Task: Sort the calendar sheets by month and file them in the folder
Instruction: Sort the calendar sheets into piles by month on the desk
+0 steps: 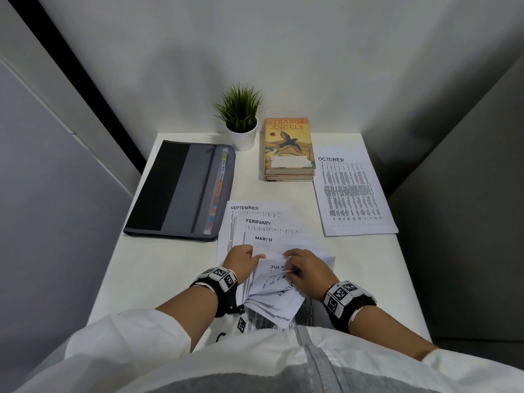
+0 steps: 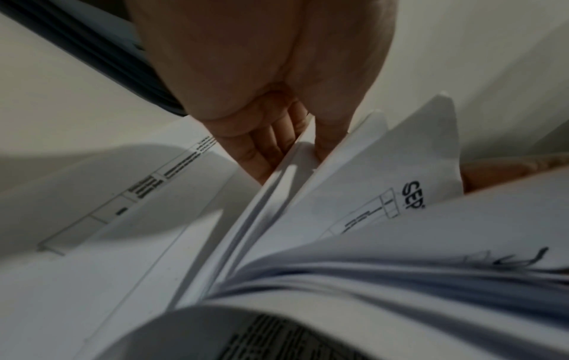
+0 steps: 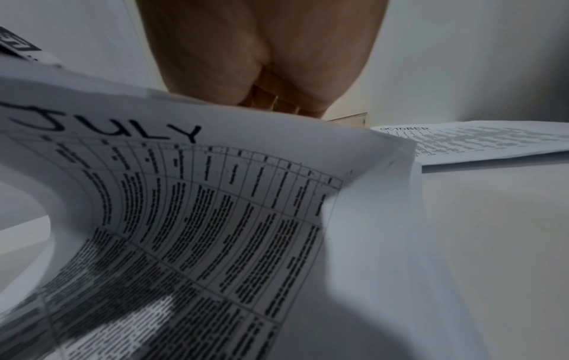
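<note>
Head cam sat high above the near edge of the table [image 1: 136, 279], tilted forward and down, wide enough to take in the far wall. Left wrist cam rode low just behind the left hand [image 2: 261, 80], looking along the fingers [image 2: 255, 151], very close to the lifted calendar sheets [image 2: 385, 275]. Right wrist cam was equally low, behind the right hand [image 3: 261, 48], the JULY sheet [image 3: 215, 207] filling its frame. Head and right wrist both caught the OCTOBER sheet [image 3: 480, 141], right of JULY. All three shared the sheet pile.
</note>
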